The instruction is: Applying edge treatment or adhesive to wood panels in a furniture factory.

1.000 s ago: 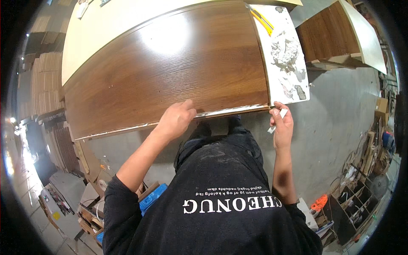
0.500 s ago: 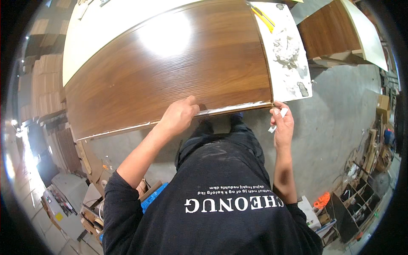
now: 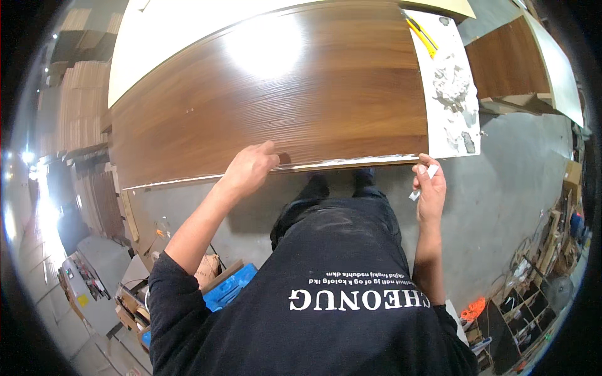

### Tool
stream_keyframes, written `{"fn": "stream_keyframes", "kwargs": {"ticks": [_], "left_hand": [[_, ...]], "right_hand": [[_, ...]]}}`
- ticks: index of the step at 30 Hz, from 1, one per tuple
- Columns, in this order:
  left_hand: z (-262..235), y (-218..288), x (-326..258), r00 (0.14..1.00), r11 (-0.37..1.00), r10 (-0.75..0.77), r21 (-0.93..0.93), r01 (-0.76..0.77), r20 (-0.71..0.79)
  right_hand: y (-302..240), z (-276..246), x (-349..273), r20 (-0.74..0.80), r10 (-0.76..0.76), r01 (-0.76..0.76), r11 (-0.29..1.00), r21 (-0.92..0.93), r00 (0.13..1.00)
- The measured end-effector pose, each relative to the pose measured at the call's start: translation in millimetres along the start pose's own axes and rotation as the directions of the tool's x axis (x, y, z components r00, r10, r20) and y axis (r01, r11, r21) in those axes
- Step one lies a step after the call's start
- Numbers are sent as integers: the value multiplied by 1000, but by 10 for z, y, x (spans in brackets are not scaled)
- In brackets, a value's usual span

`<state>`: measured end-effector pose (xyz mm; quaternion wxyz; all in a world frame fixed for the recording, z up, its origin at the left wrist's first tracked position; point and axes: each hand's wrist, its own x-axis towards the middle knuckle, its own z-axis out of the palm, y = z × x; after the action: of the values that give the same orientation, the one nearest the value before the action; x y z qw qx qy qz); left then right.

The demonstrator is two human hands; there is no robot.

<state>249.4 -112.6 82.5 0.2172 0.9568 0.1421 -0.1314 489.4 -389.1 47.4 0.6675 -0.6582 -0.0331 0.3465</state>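
Our left hand (image 3: 251,170) has slid rightward along the brown panel's (image 3: 269,106) near edge, fingers curled, pressing filler; our right hand (image 3: 430,188) stays at 3 o'clock, pinching a white scraper (image 3: 426,178); the pale strip (image 3: 351,163) between them appears freshly filled

The wood-grain panel (image 3: 269,100) is warm brown with darker streaks and a pale glare patch. Its near edge carries a whitish strip (image 3: 351,163). The board (image 3: 448,94) at its right end is white, smeared with grey-white filler. A utility knife (image 3: 421,34) is yellow.
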Motion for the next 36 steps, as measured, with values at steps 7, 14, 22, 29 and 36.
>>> {"fn": "stream_keyframes", "kwargs": {"ticks": [7, 14, 22, 29, 36], "left_hand": [[-255, -342, -419, 957, 961, -261, -132, 244, -126], [-78, -222, -542, 879, 861, -428, -390, 327, -209], [240, 171, -186, 895, 997, -53, -71, 24, -443], [375, 320, 106, 892, 986, 164, 73, -146, -421], [388, 153, -83, 892, 960, 224, 246, -133, -394]], "right_hand": [[-22, 1, -4, 7, 1, -1, 998, -60, 1000], [-120, 150, 58, 45, 3, 0, 997, -83, 999], [-150, 252, 56, 53, 4, 0, 996, -88, 999], [-94, 158, -20, 39, -30, 32, 998, -50, 999], [-69, 50, -78, -12, -9, 8, 999, -44, 1000]]}}
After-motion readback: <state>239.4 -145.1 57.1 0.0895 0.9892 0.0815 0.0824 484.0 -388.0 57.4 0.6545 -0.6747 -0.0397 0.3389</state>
